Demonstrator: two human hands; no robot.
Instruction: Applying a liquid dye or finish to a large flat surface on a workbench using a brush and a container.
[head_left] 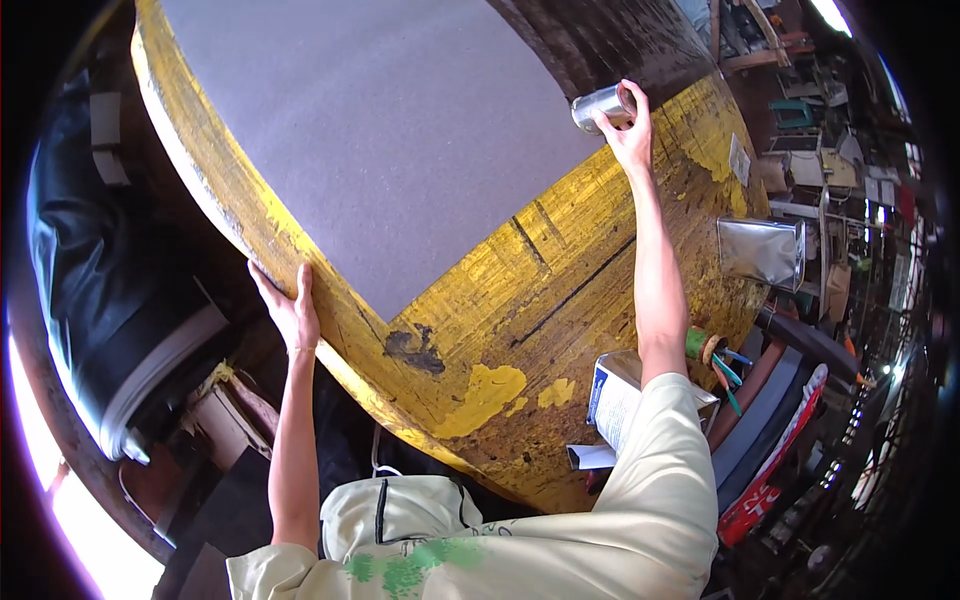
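Note:
A large grey sheet (390, 150) lies flat on a worn table with yellow paint (560, 230), one corner pointing toward me. My right hand (630, 125) reaches out to the sheet's far right edge, its fingers wrapped round a shiny metal can (598, 108) that lies tilted on its side. What the can contains is hidden. At the table's near left edge rests my left hand (295, 310), thumb on the top and fingers apart over the rim, holding nothing loose.
A square metal tin (762, 250) stands at the table's right side. Closer to me are a white-and-blue box (618, 395) and a green holder (700, 345) with pens. Black covered material (110, 260) stands left of the table. Cluttered shelves fill the far right.

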